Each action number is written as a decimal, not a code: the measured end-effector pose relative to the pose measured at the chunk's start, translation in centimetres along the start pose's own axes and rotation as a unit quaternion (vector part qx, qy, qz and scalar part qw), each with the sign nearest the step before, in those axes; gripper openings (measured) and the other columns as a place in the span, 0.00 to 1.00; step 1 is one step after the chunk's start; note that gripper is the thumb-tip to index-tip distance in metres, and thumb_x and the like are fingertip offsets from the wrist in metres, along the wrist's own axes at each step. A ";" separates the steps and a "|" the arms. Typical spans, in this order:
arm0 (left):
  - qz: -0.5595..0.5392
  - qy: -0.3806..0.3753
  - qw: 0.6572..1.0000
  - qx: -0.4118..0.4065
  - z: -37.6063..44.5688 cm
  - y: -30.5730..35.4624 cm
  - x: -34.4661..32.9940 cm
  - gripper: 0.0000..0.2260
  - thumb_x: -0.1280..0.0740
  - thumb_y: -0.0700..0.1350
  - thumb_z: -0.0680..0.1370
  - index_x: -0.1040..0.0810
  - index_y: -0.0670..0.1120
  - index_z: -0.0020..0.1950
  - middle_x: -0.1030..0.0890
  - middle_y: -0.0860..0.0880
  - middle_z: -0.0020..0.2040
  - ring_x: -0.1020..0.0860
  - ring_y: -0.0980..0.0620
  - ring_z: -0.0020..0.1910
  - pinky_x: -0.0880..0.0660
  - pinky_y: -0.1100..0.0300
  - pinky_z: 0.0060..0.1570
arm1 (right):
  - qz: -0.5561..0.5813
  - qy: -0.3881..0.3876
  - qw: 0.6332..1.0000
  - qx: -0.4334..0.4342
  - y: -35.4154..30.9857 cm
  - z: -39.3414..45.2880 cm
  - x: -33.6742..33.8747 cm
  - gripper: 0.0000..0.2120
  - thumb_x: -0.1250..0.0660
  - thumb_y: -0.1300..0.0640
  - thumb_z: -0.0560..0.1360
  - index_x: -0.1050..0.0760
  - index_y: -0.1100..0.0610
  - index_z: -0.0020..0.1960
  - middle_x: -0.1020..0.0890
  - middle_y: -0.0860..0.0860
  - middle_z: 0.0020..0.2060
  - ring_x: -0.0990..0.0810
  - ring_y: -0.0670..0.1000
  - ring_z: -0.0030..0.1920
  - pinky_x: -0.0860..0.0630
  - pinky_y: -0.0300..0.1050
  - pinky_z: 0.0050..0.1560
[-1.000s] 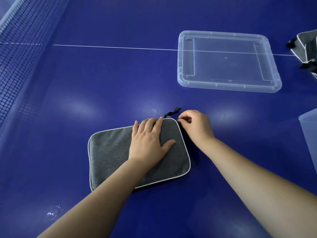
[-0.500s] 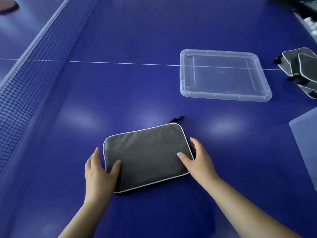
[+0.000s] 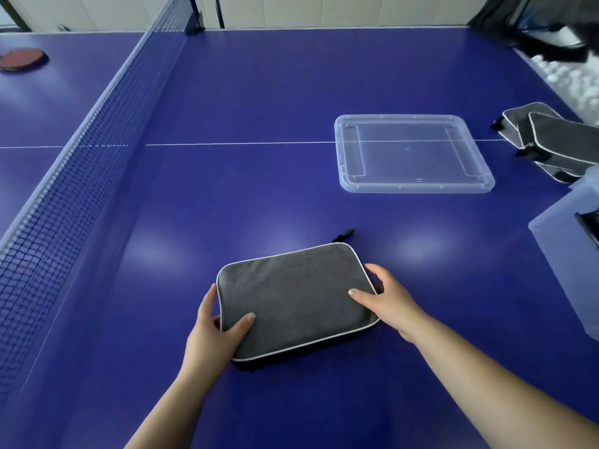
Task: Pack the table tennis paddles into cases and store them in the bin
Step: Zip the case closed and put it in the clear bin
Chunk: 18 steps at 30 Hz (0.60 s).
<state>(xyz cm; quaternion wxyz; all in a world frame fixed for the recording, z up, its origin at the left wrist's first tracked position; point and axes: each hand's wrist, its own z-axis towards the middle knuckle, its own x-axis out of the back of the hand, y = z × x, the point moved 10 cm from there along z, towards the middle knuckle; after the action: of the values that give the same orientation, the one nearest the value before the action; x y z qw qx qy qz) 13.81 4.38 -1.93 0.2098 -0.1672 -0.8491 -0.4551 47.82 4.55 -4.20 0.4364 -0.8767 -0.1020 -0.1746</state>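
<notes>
Just 2 hands point(image 3: 210, 335) point(image 3: 389, 299), 1 case point(image 3: 298, 299)

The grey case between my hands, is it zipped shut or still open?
It looks shut: the grey case lies flat, its white-piped edge unbroken all round, no gap showing. The zipper itself is not visible.

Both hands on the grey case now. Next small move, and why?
Probably lift the grey case and carry it right toward the bin. Left hand grips its left end and right hand its right edge, thumbs on top. It lies flat on the table, and the lid lies off to the side.
</notes>
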 end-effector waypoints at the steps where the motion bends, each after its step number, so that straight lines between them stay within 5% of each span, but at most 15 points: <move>1: 0.000 -0.005 1.000 -0.005 0.0 0.2 0.1 0.40 0.25 0.54 0.71 0.45 0.63 0.76 0.18 0.51 0.47 0.19 0.52 0.45 0.26 0.58 0.40 | 0.008 -0.001 1.000 0.002 0.1 -0.4 0.0 0.29 0.27 0.49 0.72 0.35 0.40 0.68 0.24 0.41 0.56 0.23 0.44 0.53 0.23 0.43 0.54; 5: 0.010 -0.024 0.999 -0.036 -0.2 1.6 0.0 0.40 0.25 0.53 0.71 0.44 0.63 0.76 0.17 0.54 0.46 0.19 0.55 0.45 0.27 0.60 0.39 | 0.039 0.019 0.999 -0.002 1.0 -2.4 0.8 0.28 0.27 0.52 0.72 0.35 0.38 0.68 0.25 0.36 0.50 0.24 0.40 0.50 0.25 0.37 0.45; 13: 0.029 -0.070 0.988 -0.131 -2.3 7.6 -2.2 0.41 0.24 0.52 0.70 0.45 0.65 0.76 0.17 0.57 0.46 0.19 0.56 0.45 0.27 0.61 0.40 | 0.118 0.104 0.988 -0.010 3.3 -7.4 5.8 0.29 0.26 0.51 0.70 0.34 0.31 0.64 0.23 0.44 0.58 0.23 0.50 0.59 0.22 0.54 0.59; 18: 0.036 -0.091 0.978 -0.184 -6.0 11.7 -4.9 0.41 0.24 0.53 0.70 0.45 0.66 0.75 0.17 0.58 0.45 0.18 0.56 0.46 0.24 0.56 0.45 | 0.144 0.161 0.976 0.018 3.8 -12.0 11.5 0.29 0.27 0.54 0.72 0.33 0.35 0.68 0.24 0.46 0.56 0.23 0.44 0.54 0.23 0.40 0.49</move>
<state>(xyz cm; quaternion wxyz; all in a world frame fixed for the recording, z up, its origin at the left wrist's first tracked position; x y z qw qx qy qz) 24.78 5.06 6.83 0.1139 -0.2742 -0.7595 -0.5788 57.00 -7.02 4.31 0.4833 -0.8346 0.0943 -0.2469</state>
